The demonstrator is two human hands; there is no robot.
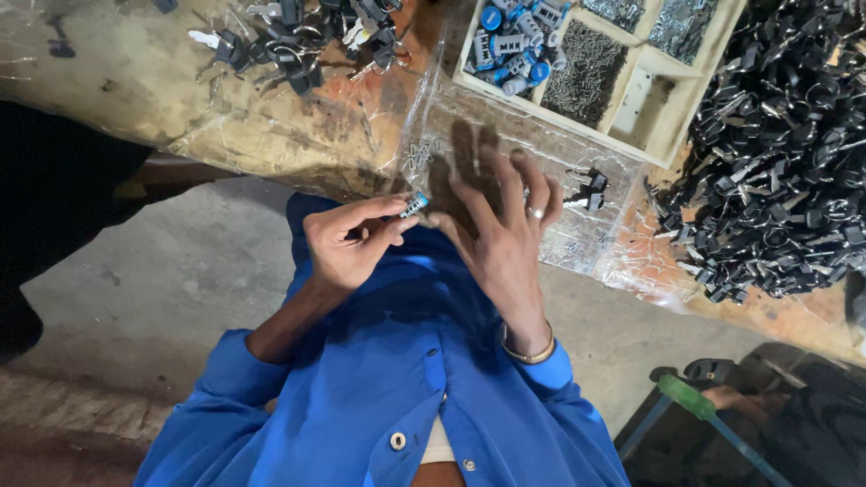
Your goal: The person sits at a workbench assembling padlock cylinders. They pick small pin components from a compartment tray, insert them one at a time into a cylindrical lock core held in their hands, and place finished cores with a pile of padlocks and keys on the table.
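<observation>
Lock cylinder point(415, 205), small, metal, with a blue end, sits pinched between the thumb and forefinger of the left hand point(347, 248), tip pointing toward the bench so the other hand can work beside it. Largest thing beyond the grip is the worn wooden workbench point(225, 117), wrapped in clear plastic. To the right of the grip a great heap of black-headed keys point(785, 153) covers the bench. Above and right of the grip stands a partitioned wooden tray point(663, 117): 1 compartment holds blue-ended cylinders point(514, 41), others hold small dark metal parts, sorted likely for quick picking. Directly past the grip lies a clear plastic sheet point(505, 153), with a few loose black keys point(591, 189) on it. A smaller bunch of black keys point(289, 45) lies up and left. The right hand point(501, 230), ringed and bangled, has its fingers spread and pressing on the sheet just beside the cylinder, holding nothing that I can see.
</observation>
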